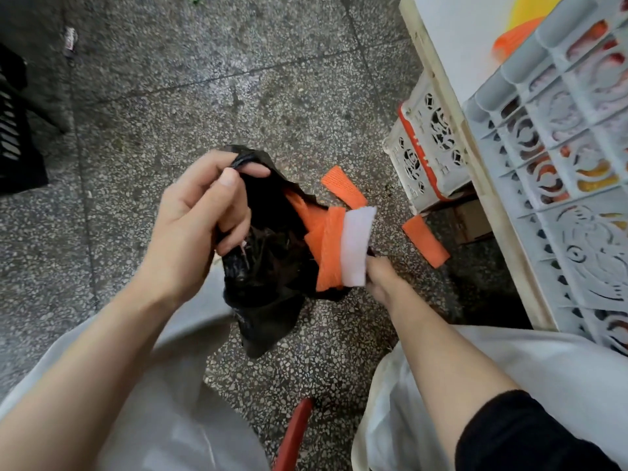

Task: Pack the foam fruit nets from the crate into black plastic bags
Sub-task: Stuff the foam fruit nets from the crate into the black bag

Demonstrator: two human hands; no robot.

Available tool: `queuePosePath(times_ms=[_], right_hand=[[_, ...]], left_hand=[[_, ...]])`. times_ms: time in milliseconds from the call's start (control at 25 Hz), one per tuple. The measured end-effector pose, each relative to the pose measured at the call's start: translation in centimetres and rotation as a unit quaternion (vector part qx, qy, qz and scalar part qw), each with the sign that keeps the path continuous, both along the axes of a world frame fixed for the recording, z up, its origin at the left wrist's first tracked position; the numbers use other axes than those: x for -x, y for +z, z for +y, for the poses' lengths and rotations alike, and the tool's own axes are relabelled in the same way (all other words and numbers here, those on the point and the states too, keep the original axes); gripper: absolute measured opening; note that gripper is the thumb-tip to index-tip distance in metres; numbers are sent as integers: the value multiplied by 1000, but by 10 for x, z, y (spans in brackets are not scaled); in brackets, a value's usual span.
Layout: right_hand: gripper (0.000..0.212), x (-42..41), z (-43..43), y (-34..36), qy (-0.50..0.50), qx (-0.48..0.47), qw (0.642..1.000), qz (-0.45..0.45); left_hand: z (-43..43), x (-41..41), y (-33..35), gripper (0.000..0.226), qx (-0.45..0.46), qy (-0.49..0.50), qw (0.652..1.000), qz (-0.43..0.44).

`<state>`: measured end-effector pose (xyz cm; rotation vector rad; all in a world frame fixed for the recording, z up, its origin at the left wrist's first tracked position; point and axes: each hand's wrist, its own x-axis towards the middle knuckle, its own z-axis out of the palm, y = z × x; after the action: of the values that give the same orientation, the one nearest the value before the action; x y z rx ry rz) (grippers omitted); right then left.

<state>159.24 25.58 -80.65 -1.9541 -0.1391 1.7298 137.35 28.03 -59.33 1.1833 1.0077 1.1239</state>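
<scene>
A black plastic bag (268,266) hangs open above the floor between my knees. My left hand (197,215) grips its rim, thumb and fingers curled round the plastic. My right hand (384,277) holds a bundle of foam nets at the bag's mouth: orange nets (326,246) and one white net (356,246). Part of the bundle reaches into the bag. The grey crate (560,137) at the right holds more nets, orange and pink, seen through its openwork wall.
Two loose orange nets (343,186) (424,241) lie on the speckled floor. A white and orange basket (428,147) stands under the table edge (475,158). A black crate (17,130) is at the far left. A red stool edge (294,433) shows below.
</scene>
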Motion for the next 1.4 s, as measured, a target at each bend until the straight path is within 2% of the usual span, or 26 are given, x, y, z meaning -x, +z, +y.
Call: queuePosePath(times_ms=[40, 120, 200, 280, 400, 520, 560, 640, 680, 800, 920, 1000, 1120, 1200, 1320, 1400], right_hand=[[28, 4, 2, 1, 12, -16, 1000, -10], [18, 9, 10, 18, 52, -79, 993, -66], [16, 10, 22, 44, 108, -185, 962, -167], [14, 9, 32, 73, 123, -287, 920, -238], [19, 1, 35, 104, 178, -358, 863, -308], [12, -15, 29, 123, 103, -414, 823, -375], [10, -22, 28, 128, 103, -423, 813, -387], [15, -33, 26, 131, 204, -379, 802, -413], [19, -37, 23, 130, 249, -352, 792, -432], [29, -48, 17, 131, 253, -340, 751, -506], [36, -56, 12, 133, 293, -308, 697, -577], [33, -59, 12, 126, 339, -270, 704, -563], [28, -60, 14, 105, 413, -239, 738, -478], [28, -59, 11, 87, 461, -217, 752, -420], [30, -61, 5, 59, 536, -160, 753, -348], [36, -62, 7, 50, 573, -116, 742, -328]], left_hand=[[4, 6, -6, 29, 4, 17, 999, 38], [14, 14, -25, 23, 24, 63, 977, 200], [23, 17, -47, 19, 51, 88, 919, 380], [28, 17, -64, 19, 80, 143, 882, 442], [28, 14, -71, 22, 89, 169, 863, 469], [23, 7, -60, 19, 77, 255, 872, 410], [23, 5, -58, 17, 78, 248, 872, 414], [19, 3, -60, 15, 114, 174, 874, 440], [15, 1, -60, 14, 128, 174, 877, 429], [8, -3, -52, 12, 78, 281, 880, 373], [3, -7, -42, 9, 38, 287, 884, 367], [6, -5, -50, 16, 60, 225, 870, 435], [9, -5, -82, 26, 124, 65, 815, 562], [9, -8, -105, 27, 146, 14, 803, 578], [14, -19, -128, 25, 156, -37, 775, 612], [20, -29, -138, 27, 107, -79, 740, 660]])
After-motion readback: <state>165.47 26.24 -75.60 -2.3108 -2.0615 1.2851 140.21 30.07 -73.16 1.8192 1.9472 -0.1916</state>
